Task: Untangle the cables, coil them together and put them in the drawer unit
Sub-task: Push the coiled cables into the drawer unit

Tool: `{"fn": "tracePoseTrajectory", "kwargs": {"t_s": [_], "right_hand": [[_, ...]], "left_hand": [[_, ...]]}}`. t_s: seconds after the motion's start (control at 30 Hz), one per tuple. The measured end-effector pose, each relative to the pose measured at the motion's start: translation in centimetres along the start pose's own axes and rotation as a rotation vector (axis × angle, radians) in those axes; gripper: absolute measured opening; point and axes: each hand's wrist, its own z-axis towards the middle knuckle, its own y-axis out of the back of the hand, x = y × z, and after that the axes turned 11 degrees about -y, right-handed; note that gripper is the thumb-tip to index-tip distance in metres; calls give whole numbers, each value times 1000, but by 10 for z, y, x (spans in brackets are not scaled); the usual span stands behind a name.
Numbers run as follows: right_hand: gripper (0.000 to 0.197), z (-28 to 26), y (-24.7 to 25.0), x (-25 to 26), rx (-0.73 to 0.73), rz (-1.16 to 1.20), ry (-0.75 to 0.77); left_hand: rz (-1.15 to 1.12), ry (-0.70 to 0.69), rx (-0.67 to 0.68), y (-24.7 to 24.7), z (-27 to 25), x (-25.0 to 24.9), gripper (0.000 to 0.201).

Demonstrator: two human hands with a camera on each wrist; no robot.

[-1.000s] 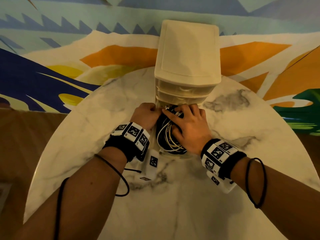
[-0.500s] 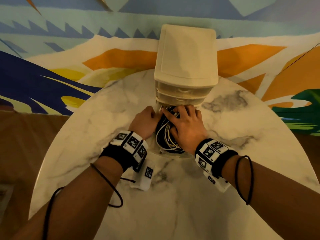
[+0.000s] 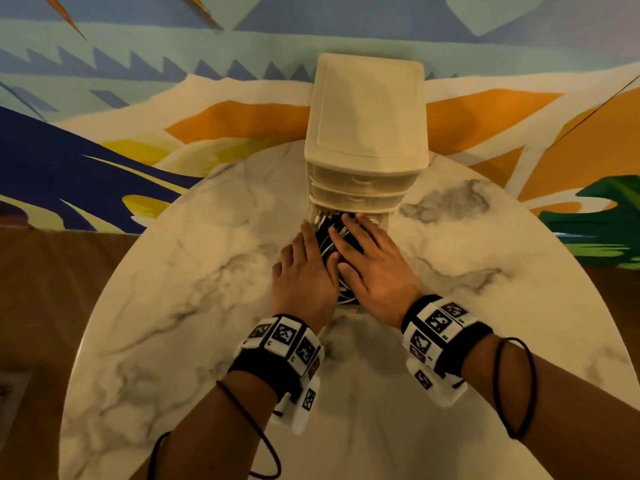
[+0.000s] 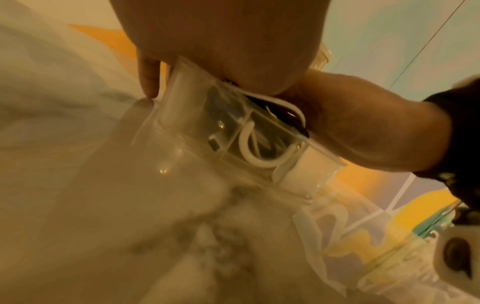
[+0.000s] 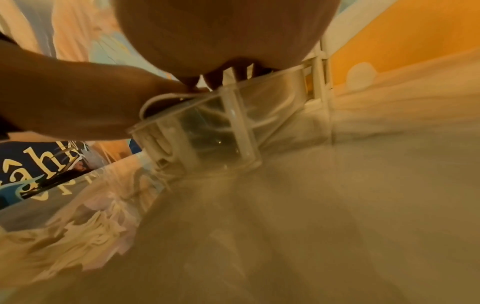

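Observation:
A cream drawer unit (image 3: 367, 126) stands at the far side of the round marble table (image 3: 194, 271). Its lowest clear drawer (image 4: 233, 135) is pulled out toward me and holds a bundle of black and white cables (image 3: 329, 244). My left hand (image 3: 306, 268) lies flat on the left part of the bundle, fingers straight. My right hand (image 3: 370, 261) presses on the right part, fingers spread. In the wrist views a white cable loop (image 4: 262, 150) shows through the drawer's clear front (image 5: 207, 131).
The unit's two upper drawers (image 3: 360, 188) are closed. A painted mural wall (image 3: 138, 98) rises right behind the table. Bare marble stretches to both sides and in front of the drawer.
My left hand has gone from a curled grip beside the drawer to lying flat on the cables. Both hands have shifted slightly forward, toward the unit.

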Motion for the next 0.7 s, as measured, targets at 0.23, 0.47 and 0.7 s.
{"fn": "tracePoseTrajectory", "kwargs": {"t_s": [0.23,0.47,0.7], "right_hand": [[57,-1,-1,-1,16,-53,10],[62,-1,1,-7,15,54,28],[80,-27,16,-6,-21,63,-34]], "left_hand": [[129,-439,-69,2,-13,10,56],[274,-491,135,1,-16,18,91],[257,-459,117,-1,-14,15,83]]}}
